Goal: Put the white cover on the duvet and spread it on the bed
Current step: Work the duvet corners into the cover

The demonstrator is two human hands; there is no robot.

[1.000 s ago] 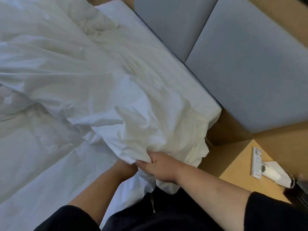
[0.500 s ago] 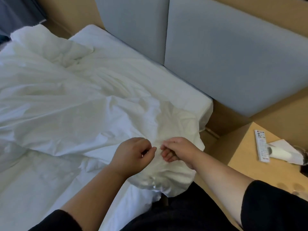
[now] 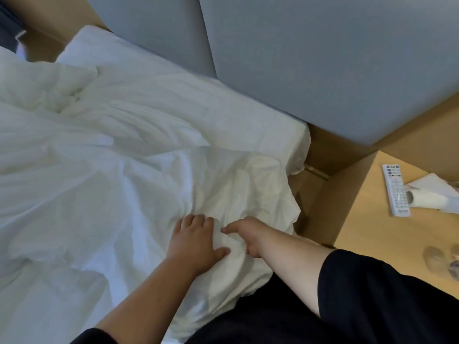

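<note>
A wide bed [image 3: 248,125] with a white sheet fills the left of the view, its head against grey padded headboard panels [image 3: 323,58] set in tan wood. A crumpled white cotton duvet cover [image 3: 99,189] lies heaped across the mattress, one corner bunched at the near right edge. On that corner the left hand [image 3: 193,242] rests with fingers spread and pressed flat into the cloth. Just beside it, the right hand [image 3: 248,234] digs into a fold, its fingers buried, so I cannot tell its grip. To the right stands a light wooden bedside table [image 3: 372,232] bearing a long white remote control [image 3: 396,189] and a white tissue packet [image 3: 432,194], partly cut off.
</note>
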